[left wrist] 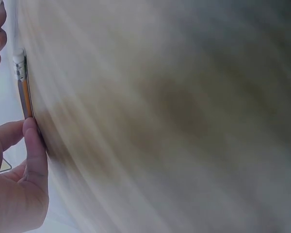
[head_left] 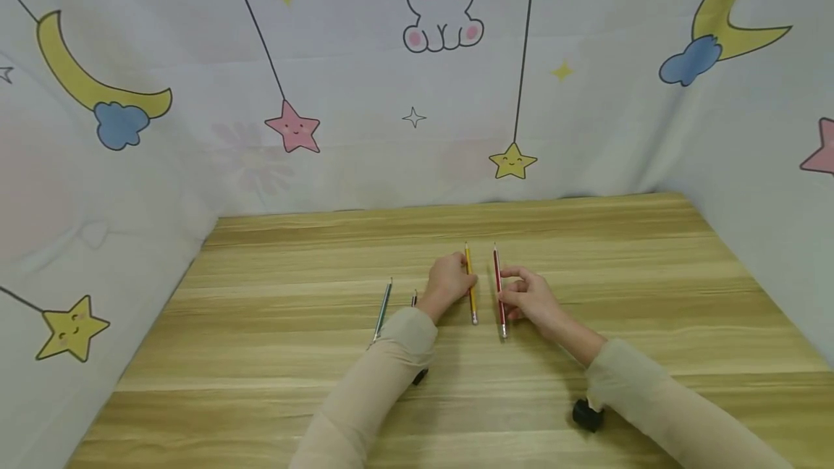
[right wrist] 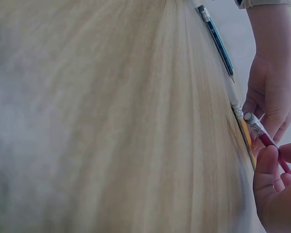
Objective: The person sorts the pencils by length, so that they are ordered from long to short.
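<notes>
My left hand (head_left: 448, 282) pinches a yellow pencil (head_left: 472, 302) between thumb and fingers, and the pencil lies close along the tabletop. In the left wrist view, the white eraser end of that yellow pencil (left wrist: 21, 73) sticks out past the fingertips. To its right, my right hand (head_left: 531, 297) holds a dark red pencil (head_left: 498, 273) roughly parallel to the yellow one. The red pencil's eraser end (right wrist: 254, 124) appears raised in the right wrist view. Left of the left hand lies a teal pencil (head_left: 384, 307). A dark pencil (head_left: 413, 300) is partly hidden behind the left forearm.
The wood-grain table (head_left: 293, 259) is bounded by a white cloth (head_left: 365, 78) printed with moons, stars and a rabbit. A small black object (head_left: 588, 415) sits beside the right cuff, and another dark piece (head_left: 420, 376) shows beneath the left sleeve.
</notes>
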`<action>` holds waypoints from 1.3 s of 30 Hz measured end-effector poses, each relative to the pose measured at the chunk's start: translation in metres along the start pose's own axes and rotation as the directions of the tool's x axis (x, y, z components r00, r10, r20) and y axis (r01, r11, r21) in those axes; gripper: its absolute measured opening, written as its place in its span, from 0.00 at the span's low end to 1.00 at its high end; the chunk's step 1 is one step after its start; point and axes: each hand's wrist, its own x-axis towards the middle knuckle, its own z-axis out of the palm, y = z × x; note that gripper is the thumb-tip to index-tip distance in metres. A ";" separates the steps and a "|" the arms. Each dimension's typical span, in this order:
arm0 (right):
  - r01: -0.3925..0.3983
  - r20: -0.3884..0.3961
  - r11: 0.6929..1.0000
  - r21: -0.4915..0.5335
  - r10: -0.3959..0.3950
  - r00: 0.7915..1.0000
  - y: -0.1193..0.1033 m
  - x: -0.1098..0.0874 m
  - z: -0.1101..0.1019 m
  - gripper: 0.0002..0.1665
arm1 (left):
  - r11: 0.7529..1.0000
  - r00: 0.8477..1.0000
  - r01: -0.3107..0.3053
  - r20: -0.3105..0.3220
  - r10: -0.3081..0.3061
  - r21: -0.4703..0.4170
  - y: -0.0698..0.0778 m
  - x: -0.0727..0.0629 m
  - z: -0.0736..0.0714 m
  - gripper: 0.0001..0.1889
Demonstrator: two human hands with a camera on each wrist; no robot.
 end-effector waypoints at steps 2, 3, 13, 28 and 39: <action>0.003 -0.001 1.000 -0.008 -0.003 1.000 0.001 0.002 0.000 0.28 | 1.000 1.000 -0.010 -0.010 0.010 0.001 0.000 -0.001 -0.001 0.15; 0.007 0.000 1.000 -0.010 -0.007 1.000 0.000 0.003 0.000 0.28 | 1.000 1.000 -0.013 -0.014 0.013 0.001 0.000 -0.001 -0.001 0.15; 0.066 -0.028 0.991 -0.113 -0.070 0.997 -0.008 0.015 0.004 0.27 | 1.000 0.999 -0.020 -0.031 0.020 0.013 -0.003 0.001 0.000 0.16; 0.026 -0.067 0.962 -0.271 -0.046 0.997 -0.009 0.038 0.013 0.25 | 0.999 1.000 0.007 0.001 -0.007 -0.033 -0.002 -0.002 -0.001 0.16; -0.023 -0.083 0.935 -0.354 -0.007 0.997 -0.009 0.047 0.019 0.24 | 1.000 1.000 -0.002 -0.020 0.002 -0.020 -0.004 0.000 0.000 0.14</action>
